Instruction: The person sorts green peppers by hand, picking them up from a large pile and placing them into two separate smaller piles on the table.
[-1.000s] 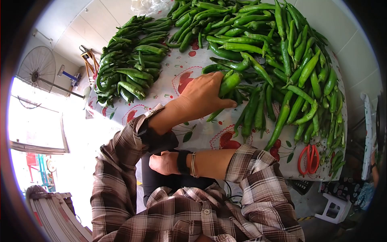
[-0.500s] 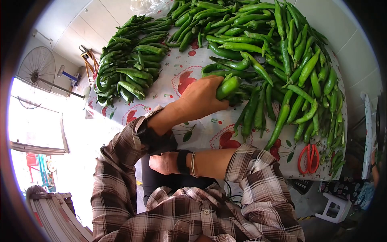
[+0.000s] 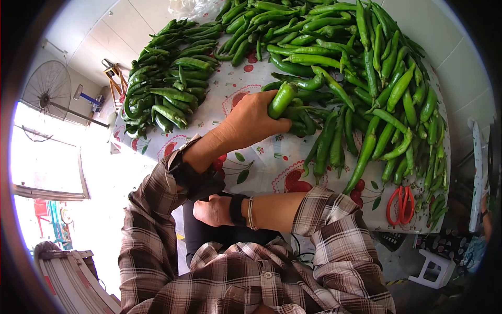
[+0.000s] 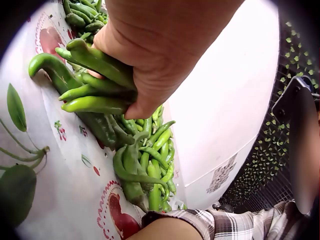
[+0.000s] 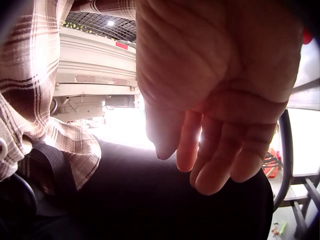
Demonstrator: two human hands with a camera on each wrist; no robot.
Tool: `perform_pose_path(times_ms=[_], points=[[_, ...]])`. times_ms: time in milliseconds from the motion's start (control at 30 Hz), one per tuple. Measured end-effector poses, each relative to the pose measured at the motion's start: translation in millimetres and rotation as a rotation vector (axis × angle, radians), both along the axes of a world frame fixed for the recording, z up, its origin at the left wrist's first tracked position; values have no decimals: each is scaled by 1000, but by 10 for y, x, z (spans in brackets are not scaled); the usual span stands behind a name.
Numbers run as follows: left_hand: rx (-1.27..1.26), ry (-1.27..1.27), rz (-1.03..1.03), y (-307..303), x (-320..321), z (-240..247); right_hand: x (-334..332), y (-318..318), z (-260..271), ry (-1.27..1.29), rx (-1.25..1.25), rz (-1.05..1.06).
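Observation:
Several green peppers (image 3: 283,100) (image 4: 102,70) are gripped in the left hand (image 3: 250,119) (image 4: 155,52), over the front of the patterned tablecloth. Its thumb and fingers curl round them; some fingers are hidden in the head view. Other green peppers (image 3: 325,146) lie just to the right of this hand, part of the large pile (image 3: 389,99). The right hand (image 3: 212,211) (image 5: 215,95) rests by the dark-clothed lap, fingers loosely bent and holding nothing in the right wrist view.
A second heap of peppers (image 3: 172,94) lies on the left of the table. Red-handled scissors (image 3: 400,206) rest near the front right edge of the cloth (image 3: 324,196). Clear plastic (image 3: 196,7) sits at the back, a white stool (image 3: 433,269) on the floor at right.
The left hand has moved left and slightly back toward the body, and the peppers it grips have come with it and tilted more upright. The right hand has not moved.

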State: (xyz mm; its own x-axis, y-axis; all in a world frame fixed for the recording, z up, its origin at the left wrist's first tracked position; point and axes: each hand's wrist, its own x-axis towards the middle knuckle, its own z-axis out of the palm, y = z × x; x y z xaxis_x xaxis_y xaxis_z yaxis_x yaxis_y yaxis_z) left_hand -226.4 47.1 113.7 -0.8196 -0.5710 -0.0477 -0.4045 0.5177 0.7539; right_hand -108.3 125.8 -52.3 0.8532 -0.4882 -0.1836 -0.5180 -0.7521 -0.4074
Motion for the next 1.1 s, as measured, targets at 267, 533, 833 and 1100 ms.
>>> perform_pose_path(times_ms=[267, 533, 833, 1100], points=[[42, 33, 3, -15, 25, -86, 118, -25, -130, 16, 2, 2], [39, 16, -7, -14, 21, -93, -263, 36, 436, 79, 93, 39], [75, 43, -68, 32, -45, 21, -293, 44, 546, 107, 98, 39], [-63, 30, -167, 20, -189, -79, -260, 53, 429, 34, 122, -36]])
